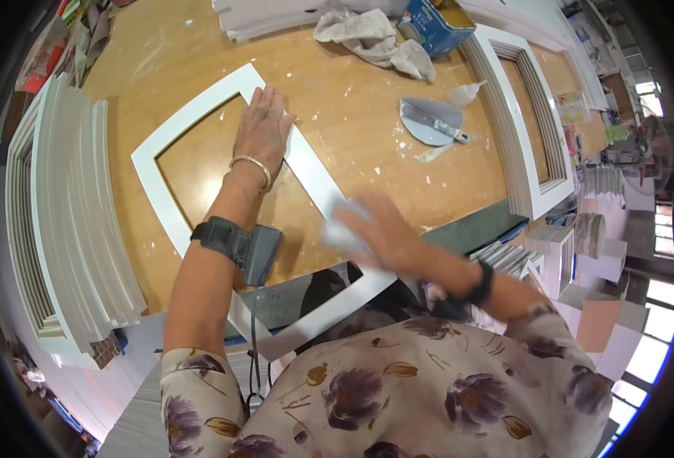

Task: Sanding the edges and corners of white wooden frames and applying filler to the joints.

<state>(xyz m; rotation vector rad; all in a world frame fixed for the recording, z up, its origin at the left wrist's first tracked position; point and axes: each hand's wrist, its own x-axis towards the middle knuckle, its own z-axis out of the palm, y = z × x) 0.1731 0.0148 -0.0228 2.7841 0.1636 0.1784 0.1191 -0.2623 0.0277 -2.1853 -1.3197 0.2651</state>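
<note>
A white rectangular frame (170,221) lies at an angle on the wooden table, its near end reaching past the table's front edge toward my body. My left hand (263,128) rests flat across the frame's right-hand rail near the far corner, fingers stretched out and holding nothing. Lower on that same rail, my right hand (386,235) presses a pale grey-white pad (344,227) against the surface. Motion blurs both the hand and the pad, so whether the pad is folded cloth or a sanding sheet cannot be made out.
Stacked white frames stand at the left (85,221) and right (532,130) of the table (367,114). A putty knife (432,122) lies on a round grey plate (415,131) beside a small white squeeze bottle (465,94). Farther back are a crumpled rag (364,37) and a blue box (438,29).
</note>
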